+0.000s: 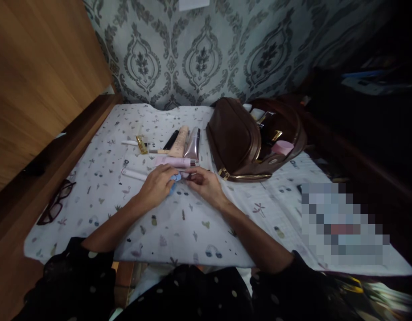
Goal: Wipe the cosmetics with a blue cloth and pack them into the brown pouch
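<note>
My left hand (161, 183) is closed around a small light-blue item (175, 177), whose kind I cannot make out. Facing it, my right hand (206, 183) has its fingers drawn together at a slim pale item (186, 174), largely hidden by the fingers. Just beyond both hands lies a pink tube with a silvery cap (172, 162). Behind that are a beige tube (179, 141), a mauve tube with a dark end (192, 145) and a black stick-shaped item (170, 140). A white slim tube (134, 174) lies left of my left hand.
An open brown cosmetic bag (234, 133) stands at the back right, with a pink round container (282, 147) inside. A small gold bottle (141, 145) lies back left. Glasses (57, 203) rest near the left edge of the patterned cloth (189, 240). Patterned wallpaper (202, 58) rises behind.
</note>
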{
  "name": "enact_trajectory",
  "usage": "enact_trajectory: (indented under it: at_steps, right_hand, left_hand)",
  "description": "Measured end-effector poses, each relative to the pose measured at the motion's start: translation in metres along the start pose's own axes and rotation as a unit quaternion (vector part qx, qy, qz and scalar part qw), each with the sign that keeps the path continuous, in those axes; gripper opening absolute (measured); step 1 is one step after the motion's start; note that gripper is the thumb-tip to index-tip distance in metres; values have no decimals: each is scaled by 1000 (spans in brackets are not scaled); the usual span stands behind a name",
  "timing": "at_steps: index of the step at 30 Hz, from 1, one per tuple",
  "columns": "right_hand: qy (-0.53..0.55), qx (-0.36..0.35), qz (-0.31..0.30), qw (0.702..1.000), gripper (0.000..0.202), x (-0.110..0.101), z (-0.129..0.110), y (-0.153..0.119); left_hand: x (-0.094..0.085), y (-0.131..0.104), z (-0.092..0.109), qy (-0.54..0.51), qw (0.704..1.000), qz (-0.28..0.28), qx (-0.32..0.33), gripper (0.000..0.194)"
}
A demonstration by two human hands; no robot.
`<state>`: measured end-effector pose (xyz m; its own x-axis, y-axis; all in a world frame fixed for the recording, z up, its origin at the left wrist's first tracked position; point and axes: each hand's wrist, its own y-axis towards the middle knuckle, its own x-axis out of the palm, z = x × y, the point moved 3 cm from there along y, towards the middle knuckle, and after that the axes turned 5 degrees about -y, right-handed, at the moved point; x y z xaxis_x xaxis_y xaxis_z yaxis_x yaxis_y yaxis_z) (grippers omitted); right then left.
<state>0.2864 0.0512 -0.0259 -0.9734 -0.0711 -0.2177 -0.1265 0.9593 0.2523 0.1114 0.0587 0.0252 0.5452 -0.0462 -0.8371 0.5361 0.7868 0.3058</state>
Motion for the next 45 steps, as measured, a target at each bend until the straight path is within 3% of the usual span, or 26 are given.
enact_trajectory:
  at_steps: [3,6,14,19,21,25,27,29,36,45]
  right_hand:
    - [49,46,4,998,41,0,2,2]
    - [41,57,17,997,36,-1,3,3]
    - [17,38,29,999,21,-4,1,2]
    - [-35,17,51,998,28,-5,3,2]
    - [-50,6,53,997,26,-4,4,2]
    - [-64,-46,39,996,18,-1,-1,0]
    - [-70,-70,29,995,16,0,-5,-1]
    - [-67,-76,26,994,16,1,-7,-2]
    - [-36,-28,22,999,22,0,-6,-3]
    - [42,69,28,996,45,0,4,2]
  left_hand:
    - [1,-1,0,8,1000,-3,-4,20]
    - [1,-1,-1,9,1000,-7,-14,20]
    - [-6,2,-19,53,994,-45,-82,20]
    - [-20,4,-20,70,991,-51,-103,19]
    - [-25,5,-11,45,995,-23,-81,17]
    - [-18,5,14,-31,998,47,31,22]
    - [-8,3,20,-21,997,46,62,25]
    - [-1,3,18,11,998,26,52,25]
    - [-11,6,-6,54,997,-26,-39,17]
    - [-13,4,-5,34,995,-56,-71,25]
